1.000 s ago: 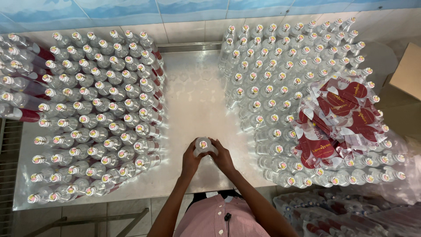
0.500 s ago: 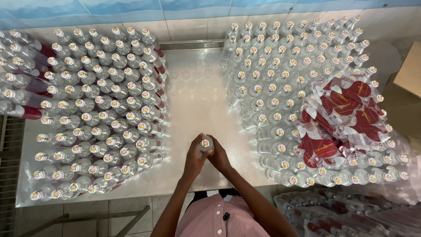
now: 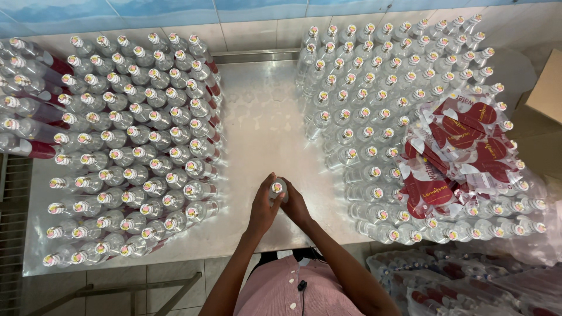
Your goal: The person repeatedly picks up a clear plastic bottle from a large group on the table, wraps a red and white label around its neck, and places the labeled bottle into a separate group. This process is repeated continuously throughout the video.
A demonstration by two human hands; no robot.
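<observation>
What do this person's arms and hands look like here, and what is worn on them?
Both arms are bare from above the elbow down: no gloves, watch or rings visible on the left hand or right hand. The pink short-sleeved shirt has white buttons and a small black clip-on microphone.

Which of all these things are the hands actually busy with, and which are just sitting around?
In hand:
- single clear bottle, gripped by left hand and right hand

Sitting around:
- bottle rows left
- bottle rows right
- red label bundle
- metal table
- cardboard box

Upright clear capped bottle (image 3: 278,190) between hands
</observation>
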